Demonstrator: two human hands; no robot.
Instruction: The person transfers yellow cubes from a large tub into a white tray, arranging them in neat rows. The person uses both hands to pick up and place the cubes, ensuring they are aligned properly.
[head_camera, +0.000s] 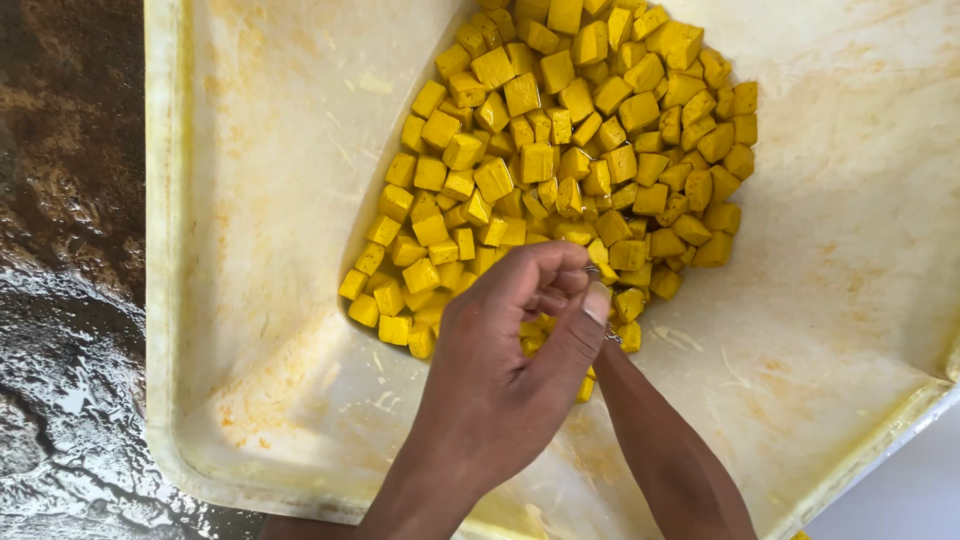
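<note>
A heap of yellow cubes (580, 150) lies in a large cream tray (270, 200) stained yellow. My left hand (510, 350) reaches in from the bottom and hovers over the near edge of the heap, fingers curled into a loose fist with the thumb pressed along the side. Whether anything is inside the fist is hidden. My right forearm (670, 460) comes in from the bottom right and runs under the left hand, so the right hand itself is covered. A small metallic glint (611, 336) shows where the two meet.
The tray stands on a dark, wet, mottled surface (60, 300) at the left. A pale surface (900, 490) shows past the tray's lower right corner. The tray's left half holds only yellow smears.
</note>
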